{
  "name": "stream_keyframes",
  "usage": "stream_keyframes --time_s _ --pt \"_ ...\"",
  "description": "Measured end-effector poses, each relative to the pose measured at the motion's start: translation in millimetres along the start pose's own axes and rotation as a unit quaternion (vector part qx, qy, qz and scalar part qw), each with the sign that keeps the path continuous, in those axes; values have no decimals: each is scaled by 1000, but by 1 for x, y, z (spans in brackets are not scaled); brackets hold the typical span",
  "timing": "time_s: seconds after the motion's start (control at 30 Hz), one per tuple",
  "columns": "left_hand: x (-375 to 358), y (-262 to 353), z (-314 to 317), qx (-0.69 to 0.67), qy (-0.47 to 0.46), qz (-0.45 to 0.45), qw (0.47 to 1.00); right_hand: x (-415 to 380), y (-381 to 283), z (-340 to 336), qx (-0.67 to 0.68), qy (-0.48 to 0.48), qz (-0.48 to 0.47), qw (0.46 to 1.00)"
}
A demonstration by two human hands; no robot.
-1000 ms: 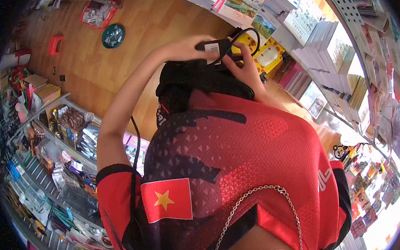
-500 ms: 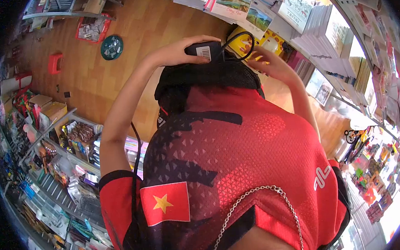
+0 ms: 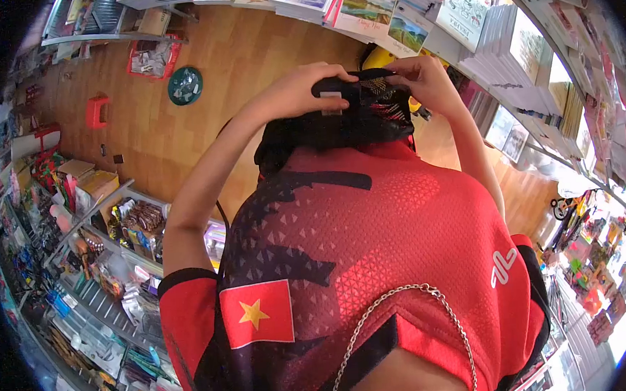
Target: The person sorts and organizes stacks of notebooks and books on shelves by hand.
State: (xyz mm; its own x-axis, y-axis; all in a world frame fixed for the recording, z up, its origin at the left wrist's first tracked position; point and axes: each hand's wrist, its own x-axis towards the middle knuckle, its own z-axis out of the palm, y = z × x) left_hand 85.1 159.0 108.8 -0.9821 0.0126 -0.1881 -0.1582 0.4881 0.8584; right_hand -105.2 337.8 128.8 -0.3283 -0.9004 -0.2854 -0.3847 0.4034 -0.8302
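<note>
My left hand (image 3: 299, 92) is wrapped around a black box-shaped device (image 3: 347, 93) with a pale label, its fingers over the top and thumb across the label. Below it, against my waist, sits a black bag (image 3: 291, 134). The bag's mouth gapes on the right, showing a patterned or mesh inside (image 3: 386, 106). My right hand (image 3: 428, 84) pinches the black upper edge of the bag, fingers and thumb together. A thin black cable runs down beside my left arm. The far side of the bag is hidden.
Stacked books (image 3: 366, 9) fill the shelf ahead and to the right. Left of me stand racks of packaged goods (image 3: 139, 220). On the wooden floor (image 3: 246, 38) are a green basin (image 3: 185, 86), a red stool (image 3: 98, 112) and a red basket (image 3: 154, 58).
My left hand has moved slightly right and lower with the device. My right hand, fingers apart before, has closed on the bag's edge. The cable loop no longer shows.
</note>
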Motion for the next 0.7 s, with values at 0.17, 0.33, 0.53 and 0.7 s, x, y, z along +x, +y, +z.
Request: stream_keyframes --time_s 0.17,0.33,0.53,0.7 --pt "5 39 -7 67 -25 -131 989 -1 -12 -16 -19 -22 -35 999" --pt "5 37 2 65 28 -109 991 -9 -33 -22 -151 -12 -39 988" --pt "-2 51 8 43 193 12 980 -15 -31 -22 -128 4 -33 991" --pt "6 85 5 8 65 29 997 -17 -25 -23 -151 11 -37 988"
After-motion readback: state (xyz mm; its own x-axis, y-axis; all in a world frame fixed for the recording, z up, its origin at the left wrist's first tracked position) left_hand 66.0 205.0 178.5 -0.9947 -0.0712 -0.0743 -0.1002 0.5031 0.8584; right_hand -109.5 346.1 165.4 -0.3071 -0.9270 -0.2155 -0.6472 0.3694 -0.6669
